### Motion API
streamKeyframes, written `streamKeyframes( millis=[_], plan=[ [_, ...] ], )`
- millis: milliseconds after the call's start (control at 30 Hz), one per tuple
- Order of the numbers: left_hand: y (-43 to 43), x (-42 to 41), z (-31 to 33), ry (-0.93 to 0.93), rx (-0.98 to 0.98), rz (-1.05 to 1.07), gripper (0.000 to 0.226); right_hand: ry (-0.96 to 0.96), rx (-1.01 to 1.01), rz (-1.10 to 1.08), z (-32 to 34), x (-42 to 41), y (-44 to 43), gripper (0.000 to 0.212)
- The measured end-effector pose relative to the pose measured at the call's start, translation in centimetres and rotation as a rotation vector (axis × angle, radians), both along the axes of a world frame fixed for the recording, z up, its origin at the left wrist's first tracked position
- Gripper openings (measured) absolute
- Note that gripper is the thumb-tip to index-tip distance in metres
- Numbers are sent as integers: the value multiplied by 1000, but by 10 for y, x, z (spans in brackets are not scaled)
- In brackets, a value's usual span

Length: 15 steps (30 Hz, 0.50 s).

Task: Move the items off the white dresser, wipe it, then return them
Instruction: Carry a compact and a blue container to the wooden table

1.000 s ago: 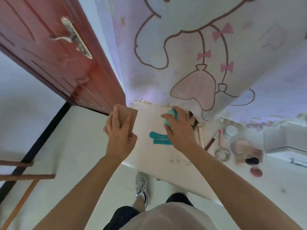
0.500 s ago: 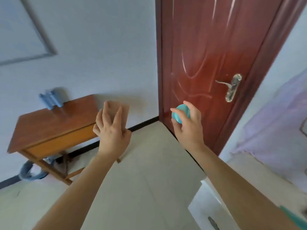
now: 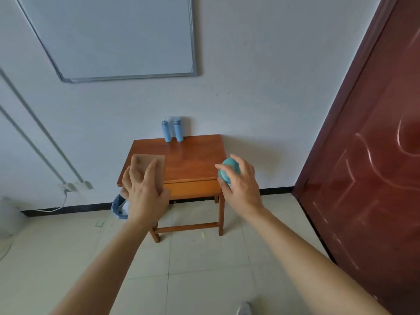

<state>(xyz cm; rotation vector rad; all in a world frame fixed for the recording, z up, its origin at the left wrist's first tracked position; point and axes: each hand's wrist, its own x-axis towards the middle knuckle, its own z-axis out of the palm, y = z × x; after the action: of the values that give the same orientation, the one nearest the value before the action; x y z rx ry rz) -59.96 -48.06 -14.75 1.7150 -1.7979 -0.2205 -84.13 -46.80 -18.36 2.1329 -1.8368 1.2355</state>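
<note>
Two items held, tan box (image 3: 147,163) long axis pointing up; teal compact (image 3: 229,170) tilted

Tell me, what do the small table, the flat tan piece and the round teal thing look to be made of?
Small table: wood, varnished; orange-brown grain with a sheen. Flat tan piece, held by the left hand: matte, perhaps card or plastic; too blurred to say. Round teal thing, in the right hand: smooth, likely plastic; even colour.
</note>
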Motion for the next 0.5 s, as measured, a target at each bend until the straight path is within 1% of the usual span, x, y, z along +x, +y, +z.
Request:
streamKeyframes(
  millis=[100,200,300,367,500],
  plan=[
    [-43,4,-12,12,10,16,68,-35,-19,28,-7,10,-53,38],
    [-108,2,-23,-19,9,25,67,-42,-41,64,-18,15,-126,38],
    [-187,-8,-28,-60,15,34,66,-58,-22,128,-25,11,-209,38],
    [-238,-15,-25,-61,41,38,66,-67,-3,134,-25,7,-262,38],
    [-323,-21,-23,-37,51,56,69,-19,68,131,-23,1,-353,38]
  ],
)
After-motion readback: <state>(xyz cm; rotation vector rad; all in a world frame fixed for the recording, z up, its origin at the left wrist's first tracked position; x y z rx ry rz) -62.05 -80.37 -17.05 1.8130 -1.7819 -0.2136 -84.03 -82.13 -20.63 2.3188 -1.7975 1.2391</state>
